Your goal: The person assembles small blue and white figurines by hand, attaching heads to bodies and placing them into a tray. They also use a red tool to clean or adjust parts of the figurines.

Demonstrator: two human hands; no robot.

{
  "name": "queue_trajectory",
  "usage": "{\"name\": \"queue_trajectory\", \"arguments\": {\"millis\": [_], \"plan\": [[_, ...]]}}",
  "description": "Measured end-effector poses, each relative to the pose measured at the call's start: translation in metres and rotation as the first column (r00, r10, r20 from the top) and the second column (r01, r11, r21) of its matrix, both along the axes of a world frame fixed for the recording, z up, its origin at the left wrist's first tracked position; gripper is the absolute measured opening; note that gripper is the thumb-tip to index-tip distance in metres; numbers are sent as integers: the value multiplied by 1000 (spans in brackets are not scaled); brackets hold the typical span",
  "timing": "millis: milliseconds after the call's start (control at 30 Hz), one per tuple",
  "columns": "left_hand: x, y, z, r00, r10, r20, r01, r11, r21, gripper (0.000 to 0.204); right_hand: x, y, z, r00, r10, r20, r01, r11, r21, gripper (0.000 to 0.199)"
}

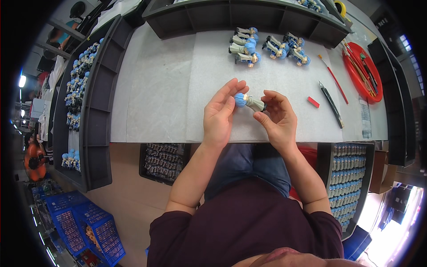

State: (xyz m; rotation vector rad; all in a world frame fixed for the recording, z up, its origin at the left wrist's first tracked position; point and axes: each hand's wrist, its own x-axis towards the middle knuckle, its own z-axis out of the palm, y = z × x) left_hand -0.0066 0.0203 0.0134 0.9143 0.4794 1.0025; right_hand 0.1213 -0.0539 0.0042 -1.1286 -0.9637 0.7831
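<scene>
A small figurine [255, 104] with blue hair and a pale grey-green coat lies sideways between my hands, just above the near part of the table. My left hand [219, 116] pinches it at the blue head, thumb on the near side. At the dark feet end, my right hand [281, 122] curls thumb and fingers around it. Farther off on the white sheet, several similar figurines [243, 46] lie in a row, and another cluster [287, 48] rests to their right, showing dark blue clothing.
A craft knife [331, 104], a red block [313, 102] and a thin brush [334, 79] lie right. Beyond them is a red oval tray [379, 84] of tools. Dark crates stand left [98, 98] and at the back [249, 20]. Another crate [327, 178] of figurines sits below right.
</scene>
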Motion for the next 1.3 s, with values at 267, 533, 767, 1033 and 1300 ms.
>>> {"name": "queue_trajectory", "arguments": {"millis": [267, 533, 767, 1033, 1300], "plan": [[4, -3, 0, 968, -44, -247, 45, 999, 0, 32, 5, -1, -13, 945, -215, 245, 147, 953, 266, 45], [0, -2, -4, 992, -18, -123, 24, 998, 51, 34, -1, -1, -7, 922, -301, 244, 236, 936, 261, 48], [-2, 0, -2, 991, -23, -131, 34, 996, 85, 35, -4, -2, 2, 877, -300, 376, 237, 950, 205, 41], [-9, 5, -20, 991, -60, -120, 91, 960, 266, 38, -4, -1, -7, 846, -332, 418, 155, 902, 403, 36], [5, -5, -9, 898, 104, -429, 6, 969, 248, 35, 136, -153, 8, 295, -879, 374, 787, 445, 427, 34]]}}
